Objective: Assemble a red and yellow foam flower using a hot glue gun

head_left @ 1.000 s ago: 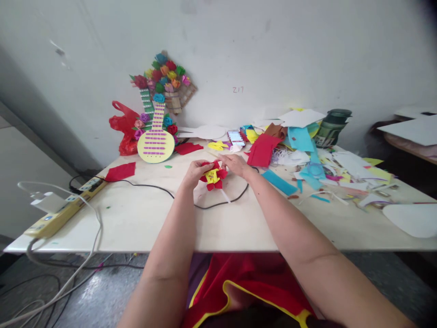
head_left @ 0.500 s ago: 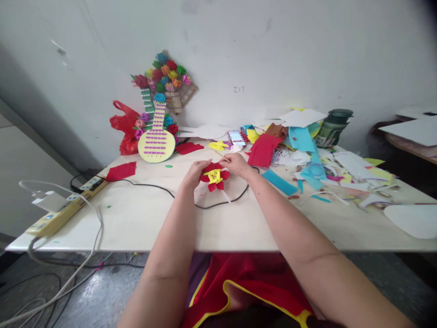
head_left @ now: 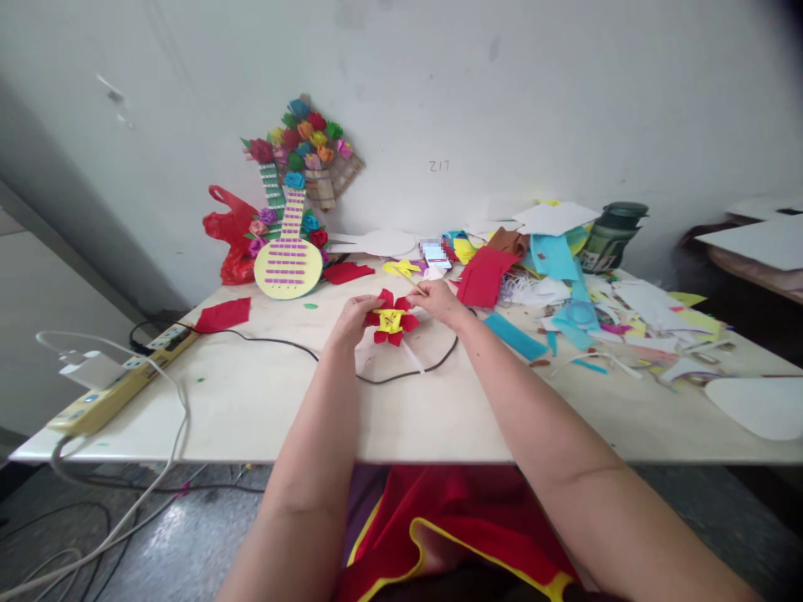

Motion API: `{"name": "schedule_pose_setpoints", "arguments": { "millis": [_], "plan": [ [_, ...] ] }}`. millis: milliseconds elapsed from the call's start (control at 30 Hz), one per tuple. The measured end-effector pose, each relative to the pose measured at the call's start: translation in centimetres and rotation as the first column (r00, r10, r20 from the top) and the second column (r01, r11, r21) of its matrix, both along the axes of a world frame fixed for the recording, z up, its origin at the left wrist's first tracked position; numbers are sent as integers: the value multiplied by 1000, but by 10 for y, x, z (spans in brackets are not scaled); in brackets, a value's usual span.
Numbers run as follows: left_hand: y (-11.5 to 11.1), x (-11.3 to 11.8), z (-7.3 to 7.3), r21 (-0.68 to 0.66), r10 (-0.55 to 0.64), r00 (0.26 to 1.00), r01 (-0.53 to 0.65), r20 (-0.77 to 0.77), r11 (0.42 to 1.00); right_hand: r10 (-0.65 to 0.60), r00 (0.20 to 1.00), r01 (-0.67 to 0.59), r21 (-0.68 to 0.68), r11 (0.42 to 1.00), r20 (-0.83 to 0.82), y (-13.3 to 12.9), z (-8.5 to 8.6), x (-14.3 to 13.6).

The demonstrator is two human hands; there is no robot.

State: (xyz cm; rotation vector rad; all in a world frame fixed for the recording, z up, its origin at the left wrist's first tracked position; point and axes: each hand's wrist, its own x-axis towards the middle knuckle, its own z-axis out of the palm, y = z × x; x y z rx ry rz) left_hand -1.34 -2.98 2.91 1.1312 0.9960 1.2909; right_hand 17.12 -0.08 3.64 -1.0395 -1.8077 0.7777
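A red paper flower [head_left: 387, 339] with a yellow centre [head_left: 391, 321] is held up over the middle of the white table. My left hand [head_left: 357, 318] pinches its left edge. On the flower's right side is my right hand [head_left: 439, 303], its fingers closed round a thin wooden stick [head_left: 419, 288] that points up and to the left. A white strip hangs down to the right below the flower, near a black cable [head_left: 432, 368] curving on the table.
A round yellow instrument-shaped craft [head_left: 288, 267] and paper flowers stand at the back left. A yellow power strip [head_left: 119, 380] lies on the left. Coloured paper scraps, a phone [head_left: 435, 254] and a green bottle [head_left: 611, 237] are at the back and right.
The red flower has turned and shifted slightly left with my left hand. My right hand, still round the stick, is a little apart from the flower's top petals.
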Motion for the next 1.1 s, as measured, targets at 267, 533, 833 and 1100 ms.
{"name": "schedule_pose_setpoints", "arguments": {
  "millis": [267, 533, 833, 1100],
  "plan": [
    [-3, 0, 3, 22, -26, 999, 27, -41, 999, 43, 997, -44, 7, 999, 71, -3, 2, 5],
    [-3, -1, 3, 42, -68, 994, 72, -89, 997, 173, 983, -178, 94, 979, 60, -3, 4, 4],
    [-5, 0, 3, 40, -77, 984, 85, -163, 996, 85, 973, -123, 172, 977, 214, 4, -3, 4],
    [-3, 0, 2, 70, -90, 979, 104, -183, 992, 125, 968, -157, 136, 978, 220, 4, -3, 2]
  ]
}}
